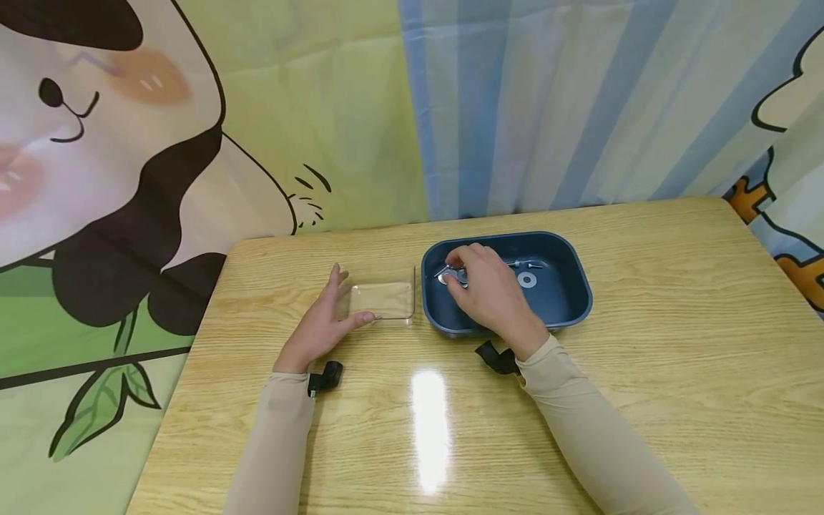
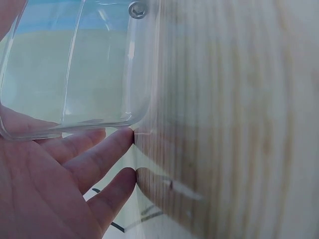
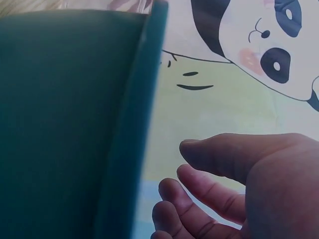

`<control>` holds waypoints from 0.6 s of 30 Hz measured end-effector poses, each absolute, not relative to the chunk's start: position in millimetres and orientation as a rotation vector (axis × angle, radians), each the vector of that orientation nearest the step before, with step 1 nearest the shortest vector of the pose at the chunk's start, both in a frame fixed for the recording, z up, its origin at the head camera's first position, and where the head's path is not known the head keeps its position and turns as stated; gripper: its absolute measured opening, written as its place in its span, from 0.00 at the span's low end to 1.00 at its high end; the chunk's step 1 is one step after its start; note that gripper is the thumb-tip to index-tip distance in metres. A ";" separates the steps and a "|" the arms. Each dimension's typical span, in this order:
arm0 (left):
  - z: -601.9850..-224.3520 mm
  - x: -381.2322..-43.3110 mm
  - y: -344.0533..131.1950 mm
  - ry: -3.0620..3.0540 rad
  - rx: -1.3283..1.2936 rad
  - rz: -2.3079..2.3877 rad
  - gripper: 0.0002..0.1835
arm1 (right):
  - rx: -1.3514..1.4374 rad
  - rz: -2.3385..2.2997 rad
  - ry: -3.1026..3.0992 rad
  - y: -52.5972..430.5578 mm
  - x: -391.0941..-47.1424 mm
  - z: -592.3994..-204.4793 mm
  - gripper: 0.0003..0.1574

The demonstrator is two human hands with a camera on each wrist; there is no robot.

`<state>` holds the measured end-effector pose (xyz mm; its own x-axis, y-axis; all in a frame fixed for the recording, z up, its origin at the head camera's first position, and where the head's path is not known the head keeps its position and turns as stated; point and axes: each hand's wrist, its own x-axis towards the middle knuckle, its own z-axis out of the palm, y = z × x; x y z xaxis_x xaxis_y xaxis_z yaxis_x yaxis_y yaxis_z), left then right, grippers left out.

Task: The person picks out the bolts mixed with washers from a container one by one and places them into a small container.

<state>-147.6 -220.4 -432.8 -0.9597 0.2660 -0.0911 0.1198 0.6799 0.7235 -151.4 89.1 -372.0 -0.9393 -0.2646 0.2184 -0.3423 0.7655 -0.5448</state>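
While the printed curtain (image 1: pixel 476 107) hangs behind everything, the table (image 1: pixel 676 322) carries the work: a dark blue tray (image 1: pixel 553 304) stands on it, and a clear box (image 1: pixel 383 299) is just beside this tray, on the person's left. The left hand (image 1: pixel 320 325) is at the box, its fingers (image 2: pixel 102 152) straight and spread. The right hand (image 1: pixel 492 290) is over the tray, its fingers bent and the thumb near to them; I see no part pinched there. On the tray's floor lie small metal parts, among them a washer (image 1: pixel 527 280) and a thin piece (image 1: pixel 534 265).

The step in hand, I judge, is picking up these parts. For doing it well, the tray should not slide, and the left hand should steady the box lightly, without pushing it. The thin piece is best pinched across its narrow side. The washer lies flat, so one edge should be pressed or tipped first.

About the materials: the curtain is soft cloth with shallow folds; the table has pale wood grain and a glossy surface, which reflects the light strongly. The tray looks like smooth plastic, with rounded corners and a raised wall. The box is transparent and seems rigid. The washer is a plain ring. Smallest, a metal ring (image 2: pixel 137 10) with an angular opening shows at the box; inside or behind its wall, I cannot tell.
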 end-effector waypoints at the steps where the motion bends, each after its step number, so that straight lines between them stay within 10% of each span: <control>1: -432.9 -147.3 -220.6 2.704 0.314 1.141 0.63 | 0.483 0.912 -2.829 89.9 -151.6 -372.1 0.16; 18: -431.9 -148.3 -221.2 2.694 0.315 1.149 0.63 | 0.390 0.899 -2.893 106.9 -153.8 -369.4 0.19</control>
